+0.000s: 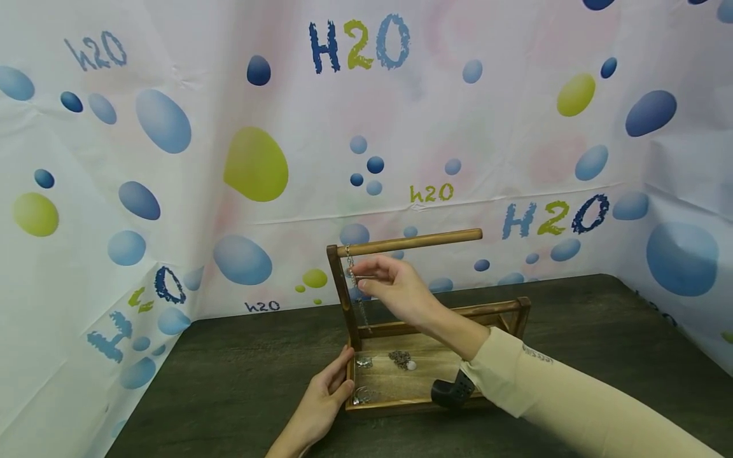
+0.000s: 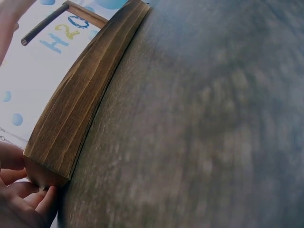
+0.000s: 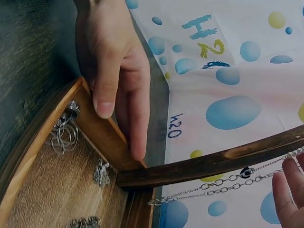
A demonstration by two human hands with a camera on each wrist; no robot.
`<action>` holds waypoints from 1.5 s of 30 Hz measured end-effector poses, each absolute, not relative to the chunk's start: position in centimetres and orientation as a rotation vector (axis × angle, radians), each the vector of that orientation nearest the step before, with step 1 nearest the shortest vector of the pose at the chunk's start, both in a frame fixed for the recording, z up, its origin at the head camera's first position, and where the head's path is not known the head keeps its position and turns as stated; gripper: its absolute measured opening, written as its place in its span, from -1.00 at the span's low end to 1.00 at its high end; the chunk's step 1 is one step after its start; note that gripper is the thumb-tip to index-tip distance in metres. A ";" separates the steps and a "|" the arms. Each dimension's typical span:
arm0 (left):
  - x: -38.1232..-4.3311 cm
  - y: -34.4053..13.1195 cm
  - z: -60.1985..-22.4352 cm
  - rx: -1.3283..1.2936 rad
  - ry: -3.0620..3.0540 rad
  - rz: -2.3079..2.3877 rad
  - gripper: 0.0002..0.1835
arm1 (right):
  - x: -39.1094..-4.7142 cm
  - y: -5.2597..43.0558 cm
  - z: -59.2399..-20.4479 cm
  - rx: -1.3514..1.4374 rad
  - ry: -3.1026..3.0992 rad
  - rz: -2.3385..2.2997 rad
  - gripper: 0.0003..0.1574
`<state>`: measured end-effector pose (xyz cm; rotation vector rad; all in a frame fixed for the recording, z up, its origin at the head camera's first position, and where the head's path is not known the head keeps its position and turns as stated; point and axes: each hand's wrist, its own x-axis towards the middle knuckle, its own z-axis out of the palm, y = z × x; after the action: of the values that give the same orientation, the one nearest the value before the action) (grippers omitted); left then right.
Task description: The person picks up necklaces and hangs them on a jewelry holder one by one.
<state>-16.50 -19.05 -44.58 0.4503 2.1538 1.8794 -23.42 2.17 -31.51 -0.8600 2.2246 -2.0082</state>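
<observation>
Dark wood-grain tabletop [image 1: 258, 362] under wooden stand [image 1: 338, 280] with tray [image 1: 395, 405]. White sheeting [image 1: 321, 127] behind and at both sides, creased, printed with blue and green ovals, H2O lettering. Silver-coloured chain [image 1: 363, 312] hangs from stand's top bar [image 1: 424, 241], just beside upright. Right hand [image 1: 401, 292] at chain: fingertips touching it, thumb and fingers slightly parted. Left hand [image 1: 317, 401] against tray's left side, fingers extended, unclenched. Jewellery clump [image 1: 397, 358] inside tray.
</observation>
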 end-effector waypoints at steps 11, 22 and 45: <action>-16.2 -19.3 -44.3 0.419 2.188 1.843 -0.36 | -22.4 3.3 -31.9 -0.975 2.232 -1.957 -0.65; -16.2 -19.5 -44.4 0.419 2.186 1.839 -0.37 | -19.2 4.5 -33.4 -1.075 2.230 -1.725 -0.72; -16.1 -19.0 -44.3 0.422 2.192 1.868 -0.37 | -18.4 6.0 -37.7 -0.995 2.182 -1.669 -0.75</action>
<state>-16.11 -18.96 -44.30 0.4222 2.1916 1.8677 -18.38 6.01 -37.68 -0.9953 2.1822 -1.6688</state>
